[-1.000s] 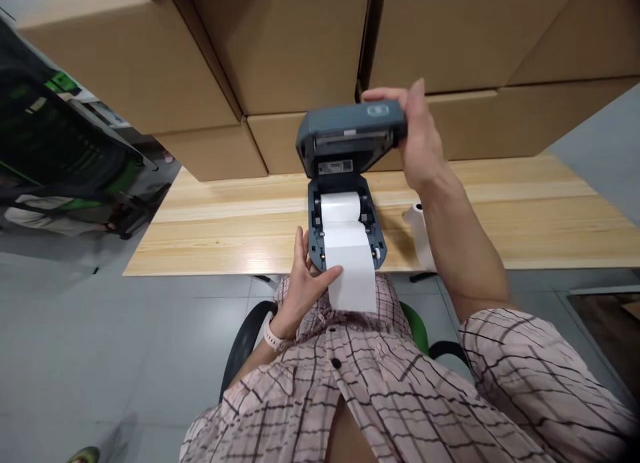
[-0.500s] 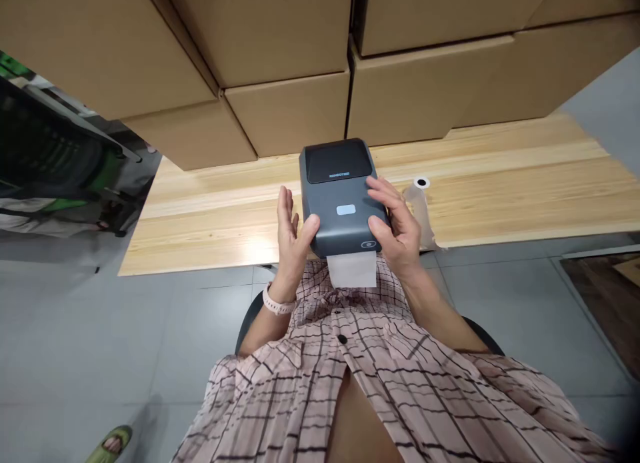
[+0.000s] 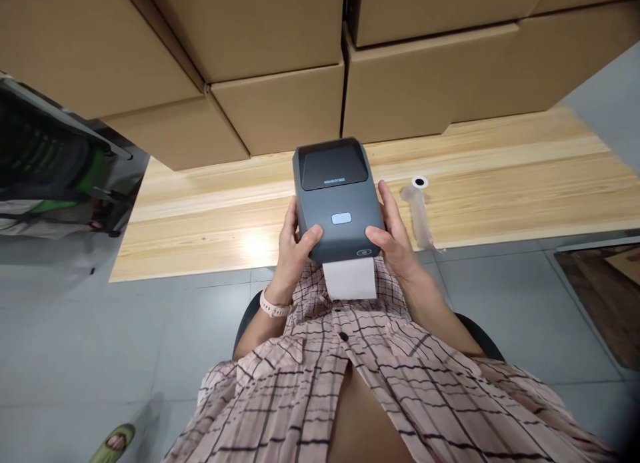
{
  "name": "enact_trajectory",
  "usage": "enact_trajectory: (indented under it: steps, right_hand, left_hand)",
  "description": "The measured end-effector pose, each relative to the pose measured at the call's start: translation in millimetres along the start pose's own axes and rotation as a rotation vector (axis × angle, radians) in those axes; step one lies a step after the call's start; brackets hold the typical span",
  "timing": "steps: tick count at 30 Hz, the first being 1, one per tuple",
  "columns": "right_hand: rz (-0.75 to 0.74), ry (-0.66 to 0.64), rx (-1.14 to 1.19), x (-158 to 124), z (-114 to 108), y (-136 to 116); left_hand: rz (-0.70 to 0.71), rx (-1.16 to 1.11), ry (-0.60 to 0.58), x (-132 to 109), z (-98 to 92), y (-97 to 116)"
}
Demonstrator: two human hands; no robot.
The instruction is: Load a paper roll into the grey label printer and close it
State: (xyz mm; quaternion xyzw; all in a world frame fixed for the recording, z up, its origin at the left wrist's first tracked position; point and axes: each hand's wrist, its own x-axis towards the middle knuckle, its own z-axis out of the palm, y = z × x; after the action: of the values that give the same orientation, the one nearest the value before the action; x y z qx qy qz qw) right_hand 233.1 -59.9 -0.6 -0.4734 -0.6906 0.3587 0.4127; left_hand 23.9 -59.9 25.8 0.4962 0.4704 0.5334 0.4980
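Printer (image 3: 340,206), between both hands (image 3: 291,253) (image 3: 401,253), clasped at its sides

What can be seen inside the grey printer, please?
The grey printer is closed, so its inside is covered. Only a white paper strip shows, sticking out at the near edge; what lies within cannot be seen.

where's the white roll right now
In the head view, the white roll is right of centre on the wooden table, to the right of the printer and right hand, nearer than the cardboard boxes.
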Motion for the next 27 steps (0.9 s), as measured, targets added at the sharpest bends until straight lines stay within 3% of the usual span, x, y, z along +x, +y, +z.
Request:
enact_trajectory:
  steps: [2, 4, 7, 8, 9, 11, 13, 15, 17, 20, 23, 27]
  right_hand:
    - [-0.027, 0.011, -0.049, 0.7, 0.2, 3.7]
    - [-0.056, 0.041, -0.101, 1.6, -0.1, 7.4]
    - [-0.079, 0.093, -0.074, 2.9, 1.5, 10.8]
    - [-0.080, 0.102, -0.043, 3.3, 2.8, 11.3]
    - [-0.077, 0.107, -0.015, 3.5, 4.3, 11.7]
    - [-0.072, 0.112, 0.025, 3.9, 7.5, 12.9]
    - [-0.076, 0.118, 0.046, 4.3, 9.9, 15.2]
    - [-0.090, 0.124, 0.057, 4.2, 10.5, 17.2]
    - [-0.101, 0.127, 0.046, 3.3, 8.7, 15.5]
    - [-0.140, 0.202, -0.080, 0.7, 0.7, 1.4]
    - [-0.221, 0.265, -0.351, -0.6, -10.6, -20.9]
    - [-0.330, 0.178, -0.565, 2.7, -17.4, -38.9]
  left_hand:
    - [0.014, 0.033, 0.021, -7.7, -0.6, -0.6]
    - [0.060, 0.104, 0.133, -26.9, -2.1, -5.5]
    - [0.237, 0.212, 0.514, -66.5, -5.4, -19.7]
    - [0.256, 0.206, 0.577, -77.7, -6.3, -24.6]
    - [0.185, 0.193, 0.467, -86.0, -6.6, -28.5]
    - [-0.073, 0.106, 0.113, -92.5, -4.3, -32.5]
    - [-0.298, -0.055, -0.092, -88.4, 2.1, -31.2]
    - [-0.406, -0.175, -0.109, -80.8, 10.3, -26.2]
    - [-0.423, -0.210, -0.082, -76.1, 17.2, -19.7]
    - [-0.395, -0.182, -0.080, -77.2, 20.5, -11.2]
    - [-0.370, -0.121, -0.107, -80.4, 15.5, -7.5]
    - [-0.210, 0.040, -0.065, -79.4, -1.3, -7.8]
